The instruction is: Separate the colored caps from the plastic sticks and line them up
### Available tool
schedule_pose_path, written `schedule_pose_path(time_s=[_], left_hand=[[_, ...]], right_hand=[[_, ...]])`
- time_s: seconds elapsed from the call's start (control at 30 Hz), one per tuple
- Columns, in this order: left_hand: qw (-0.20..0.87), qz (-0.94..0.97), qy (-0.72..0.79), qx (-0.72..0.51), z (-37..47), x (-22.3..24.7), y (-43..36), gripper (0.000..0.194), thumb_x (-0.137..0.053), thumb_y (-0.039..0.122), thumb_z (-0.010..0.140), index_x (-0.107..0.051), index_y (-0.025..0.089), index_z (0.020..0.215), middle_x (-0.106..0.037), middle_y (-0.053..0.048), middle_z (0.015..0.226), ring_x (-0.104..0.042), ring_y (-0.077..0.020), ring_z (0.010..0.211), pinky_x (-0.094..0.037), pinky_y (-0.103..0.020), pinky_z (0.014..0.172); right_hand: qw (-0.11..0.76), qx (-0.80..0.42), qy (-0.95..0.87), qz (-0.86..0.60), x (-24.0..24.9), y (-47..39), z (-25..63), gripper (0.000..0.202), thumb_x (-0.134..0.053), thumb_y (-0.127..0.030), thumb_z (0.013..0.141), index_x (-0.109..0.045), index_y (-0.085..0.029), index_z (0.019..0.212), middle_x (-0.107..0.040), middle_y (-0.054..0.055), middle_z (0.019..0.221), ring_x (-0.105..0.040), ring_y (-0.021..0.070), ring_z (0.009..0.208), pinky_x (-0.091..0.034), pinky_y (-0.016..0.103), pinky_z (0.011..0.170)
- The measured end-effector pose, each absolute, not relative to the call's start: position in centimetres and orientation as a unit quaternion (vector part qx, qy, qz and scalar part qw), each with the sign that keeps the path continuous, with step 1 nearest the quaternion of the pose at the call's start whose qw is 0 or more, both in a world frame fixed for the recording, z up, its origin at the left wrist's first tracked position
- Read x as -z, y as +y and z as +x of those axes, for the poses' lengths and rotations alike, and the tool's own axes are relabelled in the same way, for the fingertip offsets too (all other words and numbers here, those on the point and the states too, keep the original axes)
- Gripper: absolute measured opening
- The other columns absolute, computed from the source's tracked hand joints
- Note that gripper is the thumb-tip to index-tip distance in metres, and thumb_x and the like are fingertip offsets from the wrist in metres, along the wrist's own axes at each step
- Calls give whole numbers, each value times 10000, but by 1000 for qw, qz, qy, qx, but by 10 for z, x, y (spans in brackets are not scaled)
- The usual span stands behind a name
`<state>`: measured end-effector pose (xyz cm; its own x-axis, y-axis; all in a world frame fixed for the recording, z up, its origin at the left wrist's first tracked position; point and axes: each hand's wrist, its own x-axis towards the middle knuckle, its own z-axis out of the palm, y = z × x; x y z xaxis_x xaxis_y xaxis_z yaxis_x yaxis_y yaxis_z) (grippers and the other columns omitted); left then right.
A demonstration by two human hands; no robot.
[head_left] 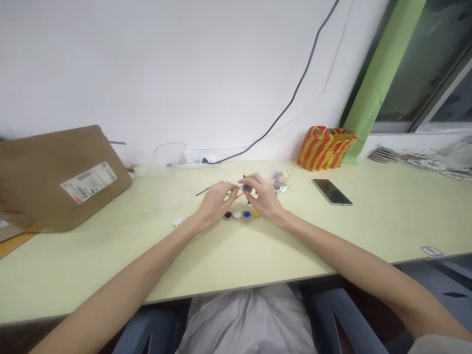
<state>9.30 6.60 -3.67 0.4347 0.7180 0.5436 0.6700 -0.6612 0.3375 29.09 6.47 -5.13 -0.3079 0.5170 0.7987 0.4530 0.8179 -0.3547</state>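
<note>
Small dark item held between fingers of right hand; fingers of left hand curled close beside it, grip cannot be told. From hands: row of small pots set at six o'clock, phone laid on desk at three, striped bag at two, cardboard box at nine.

Small dark piece, partly hidden, beyond row of 4 round pots: black, white, blue, yellow.

Both bare forearms angled inward, left hand and right hand close together, fingers curled
</note>
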Motion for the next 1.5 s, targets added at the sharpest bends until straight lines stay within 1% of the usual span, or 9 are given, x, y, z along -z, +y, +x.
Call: schedule_pose_path(time_s=[0.17,0.33,0.47,0.6,0.83,0.97,1.1,1.3,1.5], left_hand=[[-51,886,365,-282,92,41,57,349,-402,351,1056,-700,205,951,-740,-75,1003,-616,-265,1045,-458,-436,906],[-18,886,360,-291,95,40,55,368,-436,444,1045,-647,197,871,-709,-64,912,-617,-249,966,-455,-429,917],[9,871,372,-319,93,39,54,391,-496,526,1006,-618,205,820,-695,-60,905,-623,-245,925,-459,-432,910],[24,861,385,-331,89,40,57,397,-555,559,968,-614,210,788,-694,-54,896,-625,-238,893,-461,-430,918],[39,862,380,-333,88,43,59,324,-518,495,1006,-696,224,998,-685,-29,818,-620,-225,842,-470,-382,824],[62,854,379,-350,88,45,59,280,-557,466,994,-661,213,1054,-707,-29,907,-648,-203,850,-491,-354,808],[40,836,357,-415,89,45,59,223,-579,396,997,-620,216,1121,-699,-28,965,-662,-184,895,-507,-342,844],[-44,835,298,-460,94,40,55,163,-546,341,1015,-583,211,1106,-671,-63,986,-647,-202,949,-528,-368,873],[-57,837,287,-463,94,38,53,139,-546,331,1011,-565,226,1101,-664,-74,1034,-635,-213,996,-539,-388,887]], right_hand=[[481,0,-827,-290,61,63,293,496,-455,-44,925,-540,-277,1355,-575,86,1176,-622,155,832,-554,296,758],[461,7,-853,-246,59,59,295,499,-440,-53,937,-506,-278,1378,-544,100,1213,-628,176,927,-571,322,817],[452,-13,-865,-219,57,55,300,556,-446,-80,949,-423,-283,1466,-526,115,1265,-633,194,990,-572,374,907],[431,-41,-877,-208,52,49,301,584,-448,-115,964,-350,-284,1514,-541,124,1287,-640,217,1048,-563,415,959],[385,-75,-900,-190,47,37,297,547,-393,-126,989,-338,-287,1508,-617,108,1305,-631,238,1174,-523,457,1034],[408,-80,-889,-193,49,41,299,527,-384,-125,991,-344,-275,1494,-592,113,1308,-653,227,1144,-518,451,1036],[450,-64,-869,-195,49,44,297,493,-411,-141,993,-367,-279,1464,-531,128,1326,-630,233,1156,-512,454,1039],[522,-32,-822,-223,49,46,294,382,-491,-197,989,-411,-284,1352,-536,108,1216,-599,239,1066,-535,440,946],[498,-66,-821,-272,51,50,298,442,-502,-271,1014,-355,-278,1430,-622,92,1167,-621,244,1110,-496,454,998]])
